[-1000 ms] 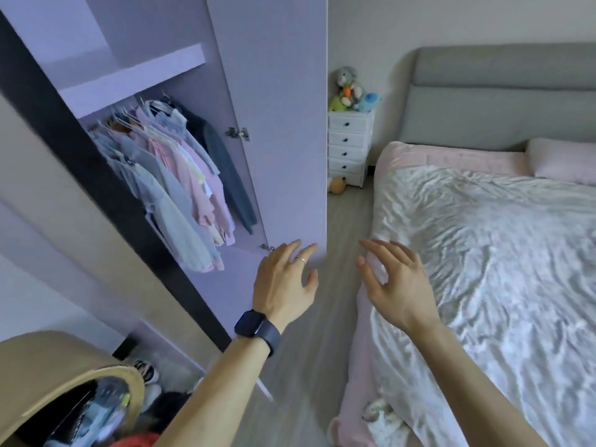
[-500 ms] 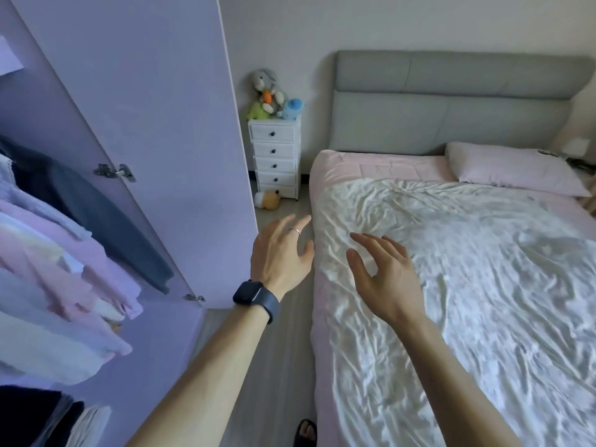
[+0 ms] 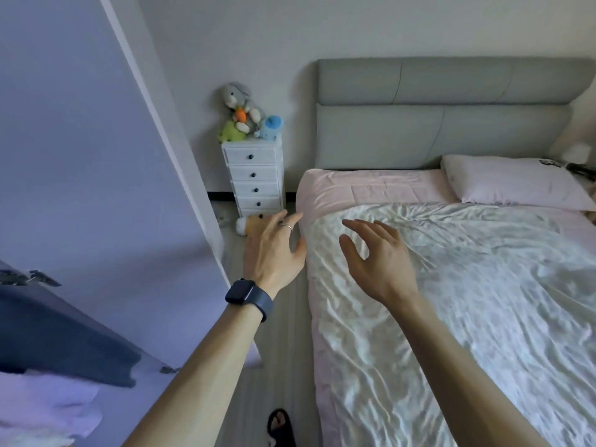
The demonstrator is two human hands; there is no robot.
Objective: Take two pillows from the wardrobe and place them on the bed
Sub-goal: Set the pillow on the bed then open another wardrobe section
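Note:
The bed (image 3: 371, 191) fills the right half, with a pink sheet, a crumpled white cover and a grey headboard. One pale pink pillow (image 3: 512, 183) lies at its head on the right. My left hand (image 3: 274, 250), with a ring and a dark watch, hovers empty with spread fingers over the floor gap beside the bed. Over the cover's left edge my right hand (image 3: 377, 259) is held out, open and empty too. The lilac wardrobe door (image 3: 96, 175) stands open at the left.
A white drawer chest (image 3: 254, 179) with plush toys (image 3: 245, 114) on top stands by the wall left of the headboard. Another plush toy (image 3: 250, 224) lies on the floor before it. Hanging clothes (image 3: 54, 346) show at the lower left; a dark slipper (image 3: 280, 425) lies on the floor.
The view has swung right, from the wardrobe's hanging clothes toward the bed. Both hands stayed open and empty in front of me.

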